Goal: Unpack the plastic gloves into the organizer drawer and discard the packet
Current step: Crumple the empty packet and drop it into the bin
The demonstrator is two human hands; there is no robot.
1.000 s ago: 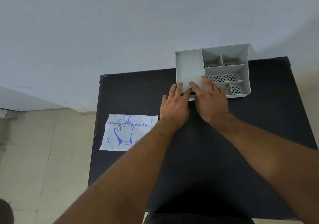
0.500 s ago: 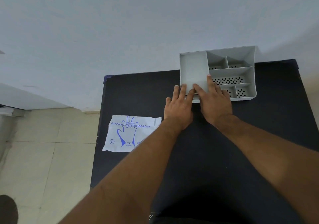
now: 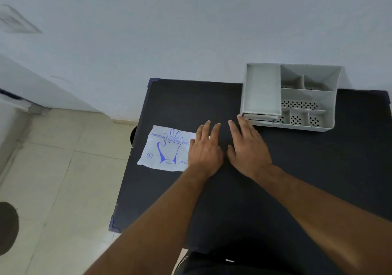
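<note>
Both our hands lie flat on the black table (image 3: pixel 297 190), holding nothing.

Left hand (image 3: pixel 204 150) covers the glove packet's (image 3: pixel 167 147) 3 o'clock edge, fingers spread wide; right hand (image 3: pixel 248 149), fingers wide too, reaches toward the grey organizer (image 3: pixel 263 88) at 1 o'clock.

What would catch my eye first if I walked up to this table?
Two bare hands lie flat, side by side, mid-table: the left hand overlaps the white glove packet with its blue hand print. The grey organizer stands at the table's far edge by the wall, beyond the right hand.
</note>
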